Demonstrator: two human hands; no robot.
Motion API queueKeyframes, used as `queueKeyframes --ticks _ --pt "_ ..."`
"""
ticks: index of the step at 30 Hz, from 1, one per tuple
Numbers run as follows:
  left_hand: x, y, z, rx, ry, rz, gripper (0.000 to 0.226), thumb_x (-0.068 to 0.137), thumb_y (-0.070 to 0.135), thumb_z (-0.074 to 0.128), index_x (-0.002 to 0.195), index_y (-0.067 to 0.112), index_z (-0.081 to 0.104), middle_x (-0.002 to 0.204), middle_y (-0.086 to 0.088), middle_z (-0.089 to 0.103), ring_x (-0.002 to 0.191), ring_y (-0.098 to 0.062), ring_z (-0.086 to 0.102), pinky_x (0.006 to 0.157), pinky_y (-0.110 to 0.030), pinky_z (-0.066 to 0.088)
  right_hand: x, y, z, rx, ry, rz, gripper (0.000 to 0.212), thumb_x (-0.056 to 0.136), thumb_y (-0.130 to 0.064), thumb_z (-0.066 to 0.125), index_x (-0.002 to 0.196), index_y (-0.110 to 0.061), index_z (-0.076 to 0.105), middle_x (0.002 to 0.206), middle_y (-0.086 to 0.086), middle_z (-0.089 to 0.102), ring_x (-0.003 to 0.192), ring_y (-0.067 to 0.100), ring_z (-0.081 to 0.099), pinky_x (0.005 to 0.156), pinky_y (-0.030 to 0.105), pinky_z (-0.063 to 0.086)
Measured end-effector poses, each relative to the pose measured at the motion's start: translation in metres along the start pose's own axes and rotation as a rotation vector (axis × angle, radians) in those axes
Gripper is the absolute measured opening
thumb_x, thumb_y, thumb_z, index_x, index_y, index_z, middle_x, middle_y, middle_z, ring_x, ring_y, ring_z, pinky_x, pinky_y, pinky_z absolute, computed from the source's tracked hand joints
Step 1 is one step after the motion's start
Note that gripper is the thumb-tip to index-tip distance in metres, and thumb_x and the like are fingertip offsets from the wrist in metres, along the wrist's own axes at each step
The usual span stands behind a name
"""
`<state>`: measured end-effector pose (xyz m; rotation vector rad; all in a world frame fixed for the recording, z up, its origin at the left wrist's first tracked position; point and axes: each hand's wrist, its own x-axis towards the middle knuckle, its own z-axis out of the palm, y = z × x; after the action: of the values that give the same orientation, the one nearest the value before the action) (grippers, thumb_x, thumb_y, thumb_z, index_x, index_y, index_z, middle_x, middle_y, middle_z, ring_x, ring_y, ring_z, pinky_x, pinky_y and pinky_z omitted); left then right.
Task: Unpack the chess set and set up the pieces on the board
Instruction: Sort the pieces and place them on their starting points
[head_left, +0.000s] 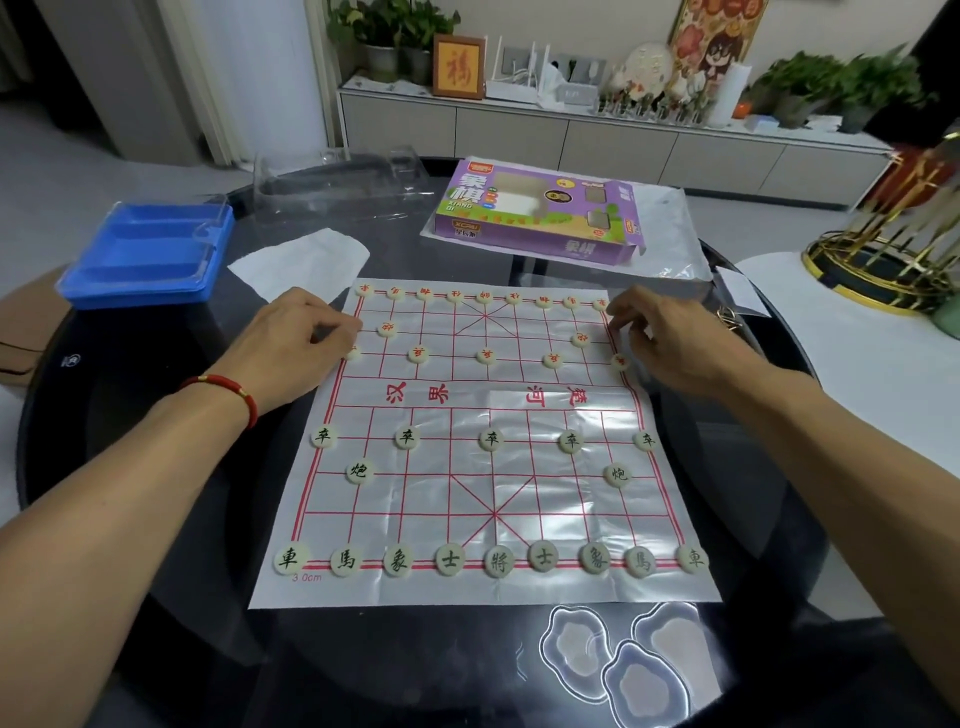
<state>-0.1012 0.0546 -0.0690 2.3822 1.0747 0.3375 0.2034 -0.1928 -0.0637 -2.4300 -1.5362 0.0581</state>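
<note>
A thin plastic chess board sheet (519, 488) with red grid lines lies flat on the dark round table (156, 519). Black-lettered round pieces (497, 562) line the near rows. Red-lettered pieces (485, 355) stand on the far rows. My left hand (296, 343) rests at the sheet's far left edge, fingers curled, fingertips by a red piece (354, 353) there. At the far right edge my right hand (670, 338) has its fingers curled, close to another red piece (619, 360). Neither hand visibly holds a piece.
A blue plastic tray (148, 254) with a clear lid sits far left. The purple chess box (535, 213) lies beyond the board on a plastic bag. A clear plastic insert (337, 182) and white paper (306, 260) lie behind. A gold wire stand (893, 249) stands right.
</note>
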Motion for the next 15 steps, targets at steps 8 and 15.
queueKeyframes --ticks 8,15 --pt "-0.010 0.005 0.000 0.000 0.034 0.046 0.027 0.102 0.029 0.053 0.118 0.020 0.071 0.115 0.003 0.058 0.096 -0.011 0.057 0.072 -0.015 0.042 -0.008 -0.004 -0.004 -0.017 0.024 0.018 0.036 0.100 -0.008 0.051 0.135 -0.018 0.055 0.136 0.002 0.062 0.120 0.022 0.061 0.098 0.039 0.055" --pt "-0.039 0.018 -0.012 -0.034 0.200 0.003 0.026 0.096 0.016 0.061 0.120 0.024 0.068 0.122 0.000 0.058 0.105 -0.016 0.057 0.084 -0.027 0.046 -0.014 -0.050 -0.008 0.015 0.049 -0.114 0.035 0.098 -0.013 0.056 0.132 -0.021 0.060 0.133 -0.002 0.063 0.111 0.013 0.062 0.087 0.023 0.049"
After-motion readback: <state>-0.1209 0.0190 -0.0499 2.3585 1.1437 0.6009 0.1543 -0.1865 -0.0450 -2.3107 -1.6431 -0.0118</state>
